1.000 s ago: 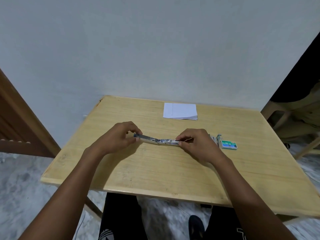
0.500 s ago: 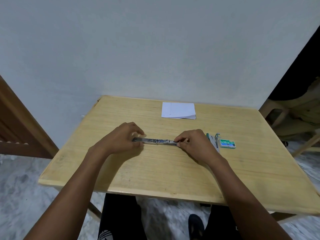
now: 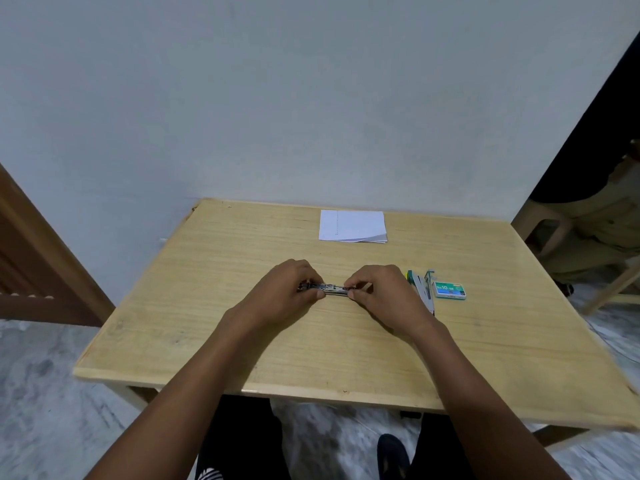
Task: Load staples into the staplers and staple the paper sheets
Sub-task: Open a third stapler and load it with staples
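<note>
A slim metal stapler lies opened out flat at the middle of the wooden table. My left hand grips its left end and my right hand pinches its right end; my fingers hide both ends. A second stapler with green and white parts lies just right of my right hand. Beside it sits a green staple box. A small stack of white paper sheets rests near the table's far edge.
A grey wall stands right behind the table. A wooden door frame is at the left. A light plastic chair and a wooden piece stand at the right. My legs are under the table's front edge.
My two hands have drawn closer together along the stapler, so less of its metal shows between them. It has come down from slightly tilted to flat on the table.
</note>
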